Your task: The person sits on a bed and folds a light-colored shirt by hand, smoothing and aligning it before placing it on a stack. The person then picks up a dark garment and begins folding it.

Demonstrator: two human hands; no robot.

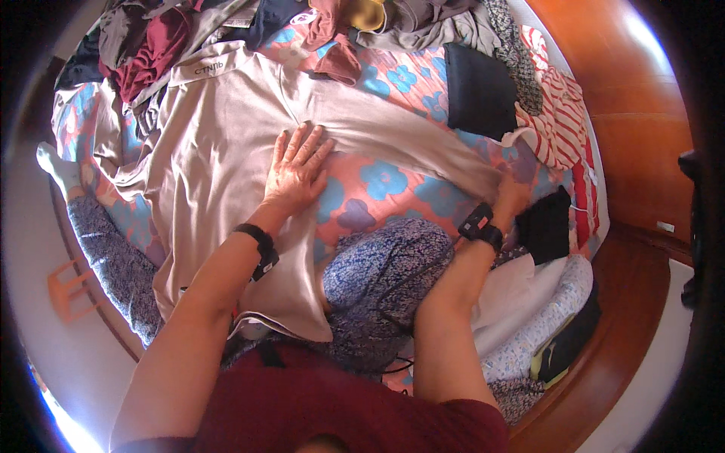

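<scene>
A beige long-sleeved high-neck top lies spread before me, its collar bearing dark lettering. Palm down, my left hand presses on the cloth below the armpit of the right-hand sleeve, fingers spread. That sleeve stretches out to the right over a flowered bedsheet. My right hand is at the cuff end, blurred, and whether its fingers grip the cuff is unclear. The other sleeve is bent and creased at the left. The hem lies over my lap.
Heaped clothes, with a maroon garment, lie along the far side. A folded black cloth and a red-striped garment are at the right. Folded clothes lie beside my bent knee. A wooden panel borders the bed.
</scene>
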